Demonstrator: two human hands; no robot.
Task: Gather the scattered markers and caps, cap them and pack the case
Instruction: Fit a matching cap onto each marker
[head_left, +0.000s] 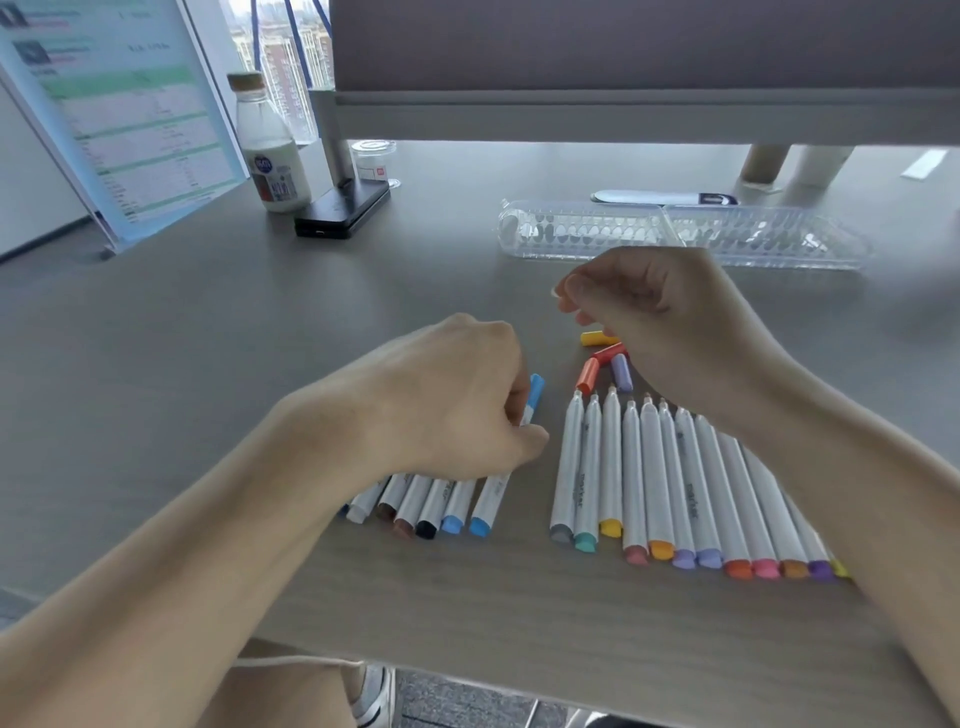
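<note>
Right now the left hand (457, 405) is closing around a blue-capped marker (532, 400), setting it at the right edge of the capped markers (431, 499) lying side by side on the table (208, 338). The right hand (654, 322) is hovering loosely curled, thumb and forefinger pinched; whether it is holding anything I cannot tell. Just below its fingertips, the loose caps (605, 361) are lying in a small cluster: yellow, red, orange and lilac. Nearer the person, the uncapped markers (675, 483) are lying in a row, long axes running away from the body, bare tips pointing towards the caps. The right hand is therefore the nearer one for the next cap. The clear case (685, 236) is waiting open beyond, well apart.
</note>
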